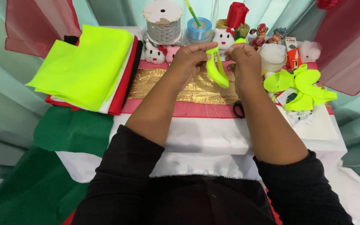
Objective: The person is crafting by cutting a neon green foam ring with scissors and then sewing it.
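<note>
We see a bright, evenly lit scene with soft light from above and in front; shadows are faint, only a thin dark edge under the stack of folded neon yellow-green felt sheets point(86, 66). The shiny gold fabric band point(163, 85) gives a mild glare, and the neon cut felt pieces point(301, 87) look nearly overexposed. Focus is sharp in the centre; our black sleeves point(121, 183) at the bottom are slightly soft. Edges show slight wide-angle stretching.

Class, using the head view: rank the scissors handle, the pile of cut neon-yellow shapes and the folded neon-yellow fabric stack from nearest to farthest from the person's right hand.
1. Scissors handle, just below the right hand.
2. Cut neon-yellow shapes, to its right.
3. Folded neon-yellow fabric stack, far left, beyond the left hand.
</note>
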